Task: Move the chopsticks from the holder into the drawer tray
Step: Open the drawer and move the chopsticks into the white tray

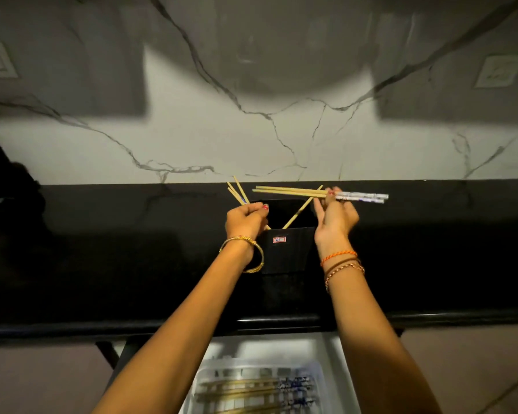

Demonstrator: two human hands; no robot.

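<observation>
Head view: while we look down over the black counter [102, 264], both our hands work at the holder [284, 252].
Left hand: our left hand [245, 219] curls round a few chopsticks [237, 194], tips slanting up and away; their lower ends are hidden behind the fist.
Right hand: our right hand [335, 216] pinches a bundle of chopsticks [311, 193] lying level above the holder, patterned ends pointing right; the exact count is hard to tell.
Holder: black against black, edges barely readable; one chopstick [301, 209] leans inside it.
Drawer tray: the tray [204, 375] sits below the counter edge, blurred and cut off by the frame, with more chopsticks [251, 392] lying in it.
</observation>
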